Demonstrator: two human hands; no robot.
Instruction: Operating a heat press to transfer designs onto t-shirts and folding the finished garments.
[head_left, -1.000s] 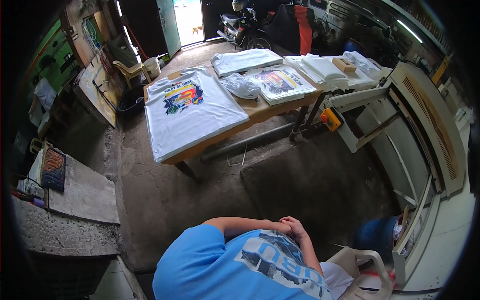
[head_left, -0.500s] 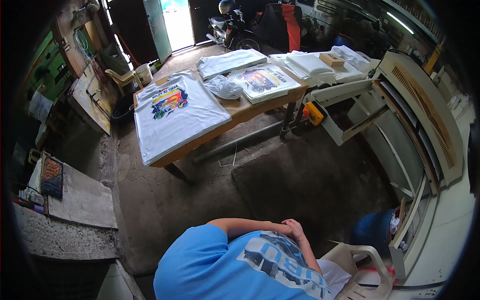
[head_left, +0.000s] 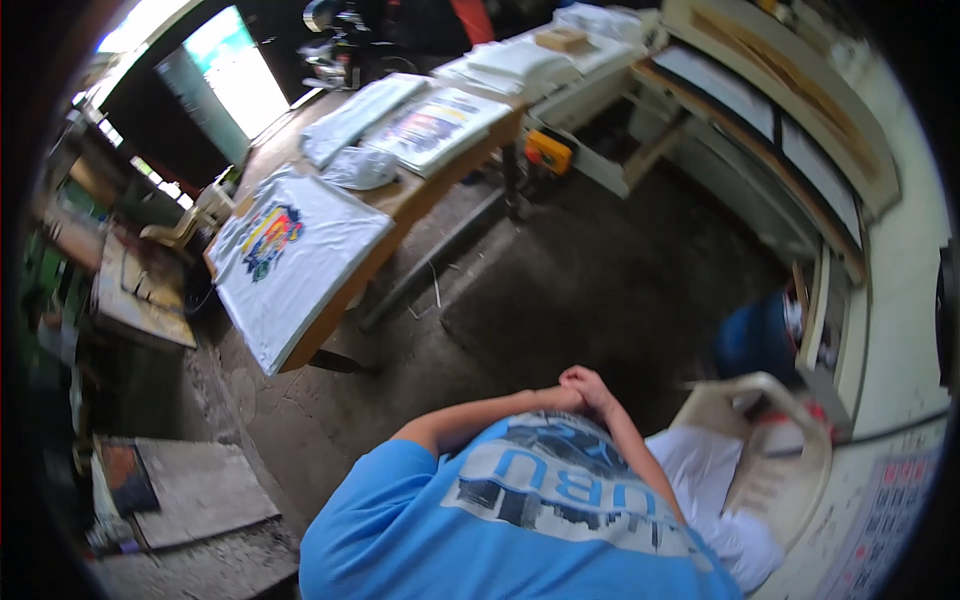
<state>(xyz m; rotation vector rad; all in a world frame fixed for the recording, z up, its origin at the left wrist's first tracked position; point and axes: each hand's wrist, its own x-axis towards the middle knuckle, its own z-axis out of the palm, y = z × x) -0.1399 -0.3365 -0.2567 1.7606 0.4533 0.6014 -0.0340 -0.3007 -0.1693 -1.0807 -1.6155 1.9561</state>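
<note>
My hands are clasped together in front of my blue shirt. My right hand (head_left: 592, 387) is closed over my left hand (head_left: 563, 400), whose fingers are mostly hidden beneath it. Neither hand shows any object in it. White cloth (head_left: 700, 465) lies beside my right forearm, at a beige plastic chair (head_left: 815, 470). Farther off to the left, a white T-shirt (head_left: 330, 235) with a colourful print lies flat at the near end of a wooden table (head_left: 372, 262).
Behind it are a stack of printed shirts (head_left: 460, 120), a crumpled grey-white bundle (head_left: 360, 170) and folded white cloth (head_left: 510, 65) with a small brown box (head_left: 562, 40). A large beige machine (head_left: 800, 90) with an orange-yellow switch box (head_left: 548, 152) stands at right, near a blue drum (head_left: 752, 338).
My view has turned to the right and tilted, so the table now sits farther left and higher. More of the chair and white cloth shows. My hands stay clasped.
</note>
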